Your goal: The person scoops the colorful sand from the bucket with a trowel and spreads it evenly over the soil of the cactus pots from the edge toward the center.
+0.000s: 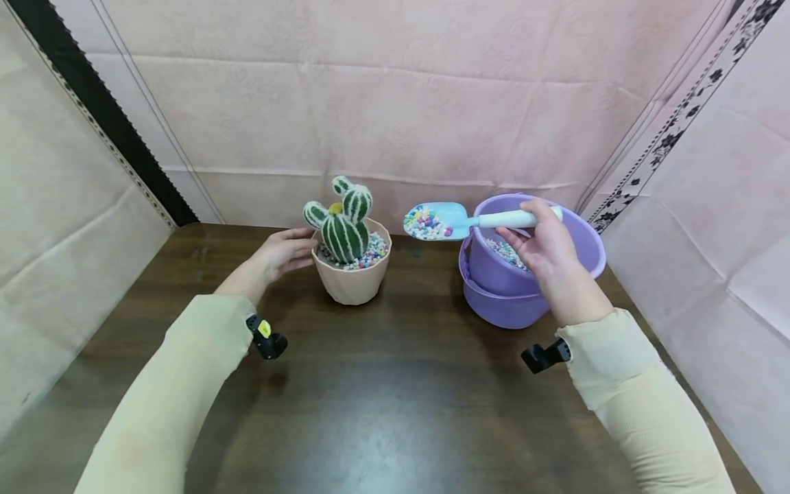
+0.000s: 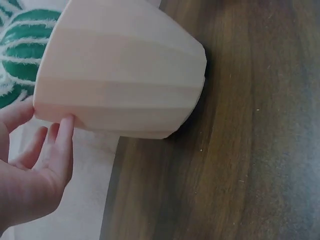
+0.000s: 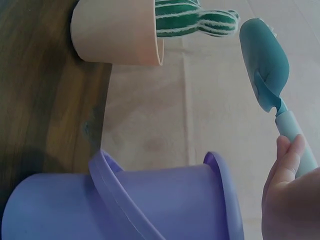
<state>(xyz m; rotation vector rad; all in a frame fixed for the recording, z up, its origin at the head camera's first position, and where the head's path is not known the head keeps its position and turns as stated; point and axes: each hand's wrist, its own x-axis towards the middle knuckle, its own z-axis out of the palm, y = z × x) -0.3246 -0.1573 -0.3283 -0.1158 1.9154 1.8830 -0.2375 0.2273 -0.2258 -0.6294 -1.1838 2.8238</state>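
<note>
My right hand (image 1: 546, 243) grips the pale handle of a light blue trowel (image 1: 455, 218), held level above the purple bucket's near-left side. Small pastel pebbles (image 1: 424, 223) lie in its scoop, which points left toward the plant. In the right wrist view the trowel's blue underside (image 3: 265, 60) shows. A green cactus (image 1: 345, 237) with white fuzzy ribs stands in a cream faceted pot (image 1: 352, 285), with pastel pebbles around its base. My left hand (image 1: 285, 254) touches the pot's left side, fingertips near the rim and fingers loosely extended, as the left wrist view shows.
A purple bucket (image 1: 586, 243) with pastel pebbles inside stands on the right, its handle band (image 3: 117, 195) hanging around its side. Pale cloth walls (image 1: 395, 123) enclose the back and both sides of the dark wooden table (image 1: 382, 384).
</note>
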